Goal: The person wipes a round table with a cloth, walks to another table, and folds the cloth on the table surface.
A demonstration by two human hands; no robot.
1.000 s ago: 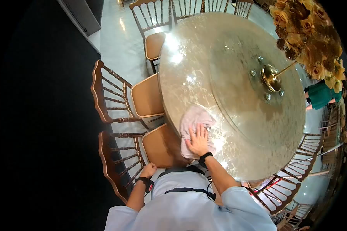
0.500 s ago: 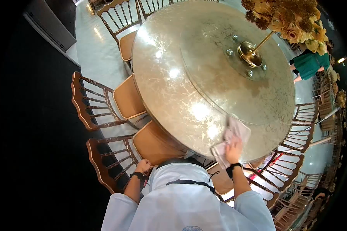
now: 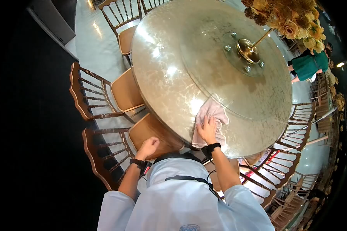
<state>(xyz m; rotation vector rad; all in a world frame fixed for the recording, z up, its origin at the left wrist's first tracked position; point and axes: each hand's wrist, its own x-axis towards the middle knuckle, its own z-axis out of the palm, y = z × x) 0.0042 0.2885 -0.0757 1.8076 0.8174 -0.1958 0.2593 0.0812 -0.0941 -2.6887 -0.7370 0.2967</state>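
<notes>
Surroundings: a stand [image 3: 246, 52] with flowers [image 3: 287, 25] occupies the middle of the disc [image 3: 204, 46], ringed by small clear pieces [image 3: 228, 47]. Left chairs [image 3: 126, 90] and right chairs [image 3: 293, 156] border the bench [image 3: 152, 61]. Beyond the far right rim stands a person in green [image 3: 311, 67].

Edges: the cloth [image 3: 214, 107] lies on the near outer band of the bench, its upper corner at the disc's edge and its lower end near the rim. The band extends along the rim on both sides of the cloth.

Hands: the right hand [image 3: 207, 131] lies palm down on the cloth, fingers extended. The left hand [image 3: 148, 147] is loosely curled over a near seat; contact cannot be determined.

Change: since the previous frame, the cloth and right hand have shifted left; the left hand has moved farther over the seat.
</notes>
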